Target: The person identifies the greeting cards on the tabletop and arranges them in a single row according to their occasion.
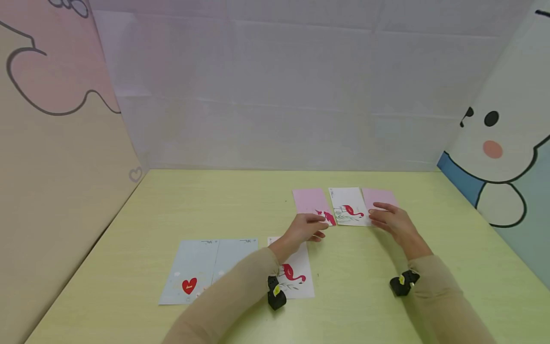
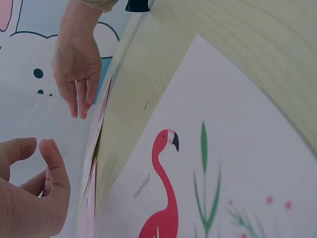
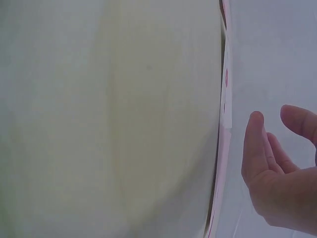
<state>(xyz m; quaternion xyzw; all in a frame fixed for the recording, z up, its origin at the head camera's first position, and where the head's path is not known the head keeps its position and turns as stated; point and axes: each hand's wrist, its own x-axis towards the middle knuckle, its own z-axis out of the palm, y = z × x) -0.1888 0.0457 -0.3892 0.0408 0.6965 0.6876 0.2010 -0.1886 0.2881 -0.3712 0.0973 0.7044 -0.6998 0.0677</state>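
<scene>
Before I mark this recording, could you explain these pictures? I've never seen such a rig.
No machine: a person works bare-handed, with a black camera on each wrist. The wide picture is from the head; the others from the left and right wrists. On the wooden table a white flamingo card lies between two pink cards. Nearer are pale blue paper with a red heart and another flamingo card. In view, the left hand overlaps the left pink card, the right hand the right one. Neither appears to hold anything.
</scene>
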